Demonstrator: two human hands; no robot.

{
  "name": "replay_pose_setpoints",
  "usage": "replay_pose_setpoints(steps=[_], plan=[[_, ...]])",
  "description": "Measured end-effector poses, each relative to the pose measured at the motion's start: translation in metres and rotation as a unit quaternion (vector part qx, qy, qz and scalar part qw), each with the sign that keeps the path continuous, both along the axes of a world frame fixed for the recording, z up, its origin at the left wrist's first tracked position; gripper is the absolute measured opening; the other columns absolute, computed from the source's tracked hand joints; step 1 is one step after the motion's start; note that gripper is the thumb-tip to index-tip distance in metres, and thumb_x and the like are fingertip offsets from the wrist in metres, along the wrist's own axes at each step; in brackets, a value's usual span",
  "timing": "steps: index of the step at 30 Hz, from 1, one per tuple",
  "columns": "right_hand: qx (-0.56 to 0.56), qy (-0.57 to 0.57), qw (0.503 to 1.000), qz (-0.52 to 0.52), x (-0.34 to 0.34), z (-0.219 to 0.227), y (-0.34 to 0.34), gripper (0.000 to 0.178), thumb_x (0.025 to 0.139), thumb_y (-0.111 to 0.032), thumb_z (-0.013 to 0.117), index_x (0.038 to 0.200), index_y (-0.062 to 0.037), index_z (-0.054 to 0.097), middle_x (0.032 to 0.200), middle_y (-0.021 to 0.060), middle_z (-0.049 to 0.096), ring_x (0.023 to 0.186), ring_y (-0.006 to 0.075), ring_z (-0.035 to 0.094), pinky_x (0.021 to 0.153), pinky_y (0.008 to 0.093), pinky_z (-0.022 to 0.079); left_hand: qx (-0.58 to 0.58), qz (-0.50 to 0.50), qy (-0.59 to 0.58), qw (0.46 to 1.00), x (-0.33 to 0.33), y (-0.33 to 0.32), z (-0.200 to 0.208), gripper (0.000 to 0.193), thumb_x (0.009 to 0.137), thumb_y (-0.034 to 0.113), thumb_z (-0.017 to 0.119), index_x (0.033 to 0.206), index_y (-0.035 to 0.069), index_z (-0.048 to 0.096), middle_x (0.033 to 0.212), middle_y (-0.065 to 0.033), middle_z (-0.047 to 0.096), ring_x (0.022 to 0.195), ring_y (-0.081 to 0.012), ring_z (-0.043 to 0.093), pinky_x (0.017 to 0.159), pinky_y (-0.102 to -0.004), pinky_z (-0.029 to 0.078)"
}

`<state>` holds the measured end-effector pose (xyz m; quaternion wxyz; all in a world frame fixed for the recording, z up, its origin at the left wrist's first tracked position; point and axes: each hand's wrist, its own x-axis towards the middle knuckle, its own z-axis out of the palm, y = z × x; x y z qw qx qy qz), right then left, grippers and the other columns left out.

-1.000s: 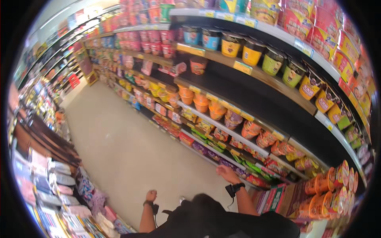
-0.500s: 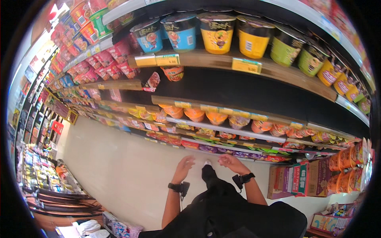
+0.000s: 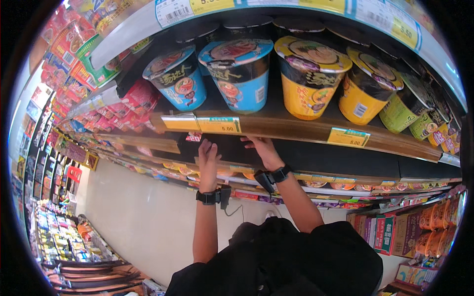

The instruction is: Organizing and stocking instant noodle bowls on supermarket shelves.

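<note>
Both my hands are raised in front of the dark lower shelf (image 3: 316, 153), just below the wooden edge of the shelf above it. My left hand (image 3: 208, 160) has its fingers apart and holds nothing; a pink-red tag (image 3: 193, 136) shows just above its fingertips. To its right, my right hand (image 3: 264, 150) reaches in with fingers stretched out toward the left, also without anything in it. The space between them under the edge is dark. Above stand blue instant noodle cups (image 3: 239, 91), yellow noodle cups (image 3: 316, 96) and green noodle cups (image 3: 402, 111).
Yellow price labels (image 3: 348, 138) stick out from the shelf edge. Pink noodle packs (image 3: 140, 101) line the shelf at left. Cardboard boxes (image 3: 407, 234) and orange cups (image 3: 437, 217) are stacked at right. A goods display (image 3: 66, 234) stands at far left beyond the pale floor (image 3: 143, 212).
Both hands have moved up and forward from above the floor to the shelf. The view has come closer to the cups. An orange noodle cup seen on the dark shelf before is now hidden.
</note>
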<state>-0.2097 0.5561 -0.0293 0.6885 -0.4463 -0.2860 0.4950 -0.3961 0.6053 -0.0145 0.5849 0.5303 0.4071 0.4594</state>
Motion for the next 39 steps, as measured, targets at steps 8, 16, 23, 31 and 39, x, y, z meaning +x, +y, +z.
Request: replay_pose_setpoints(steps=[8,16,23,31,39], plan=[[0.040,-0.098,0.991,-0.086,-0.003,-0.038,0.054,0.030,0.093,-0.017,0.069,0.120,-0.0063,0.060,0.109,0.0045,0.063,0.087,0.0132,0.060,0.066,0.0301,0.053,0.037,-0.001,-0.087,0.995,0.022,0.097,-0.051,0.044,0.101,0.029,0.059,0.137,0.007,0.047,0.135,-0.0062,0.053,0.125,-0.0211,0.051,0.104,-0.0391,0.044],[-0.006,-0.226,0.973,-0.049,-0.023,-0.035,0.063,0.030,0.096,-0.018,0.065,0.121,-0.0040,0.059,0.112,0.0095,0.065,0.094,0.0182,0.064,0.068,0.0325,0.057,0.001,-0.038,-0.142,0.989,0.034,0.160,-0.136,0.049,0.102,0.037,0.055,0.141,0.010,0.043,0.134,-0.0044,0.051,0.122,-0.0192,0.049,0.107,-0.0395,0.040],[-0.026,-0.264,0.955,-0.134,-0.034,-0.012,0.041,0.028,0.097,-0.020,0.063,0.118,-0.0022,0.059,0.109,0.0082,0.066,0.085,0.0151,0.065,0.067,0.0307,0.055,0.008,-0.139,-0.091,0.986,0.037,0.134,-0.108,0.047,0.102,0.030,0.056,0.141,0.007,0.045,0.141,-0.0069,0.048,0.128,-0.0208,0.048,0.108,-0.0390,0.040],[-0.047,-0.264,0.940,-0.212,-0.052,0.028,-0.067,0.072,0.094,-0.034,0.069,0.149,-0.0033,0.035,0.093,0.0095,0.068,0.079,0.0122,0.063,0.067,0.0278,0.050,0.107,-0.224,-0.087,0.965,0.035,0.032,-0.006,0.057,0.105,0.034,0.048,0.150,0.002,0.034,0.151,-0.0122,0.038,0.137,-0.0230,0.041,0.114,-0.0424,0.032],[-0.080,-0.272,0.909,-0.306,-0.072,0.038,-0.240,0.076,0.093,-0.036,0.069,0.152,-0.0047,0.031,0.099,0.0103,0.062,0.083,0.0118,0.063,0.068,0.0263,0.050,0.196,-0.400,-0.068,0.893,0.056,-0.081,-0.008,0.077,0.101,0.050,0.050,0.153,-0.001,0.024,0.152,-0.0166,0.034,0.139,-0.0257,0.037,0.114,-0.0410,0.030]])
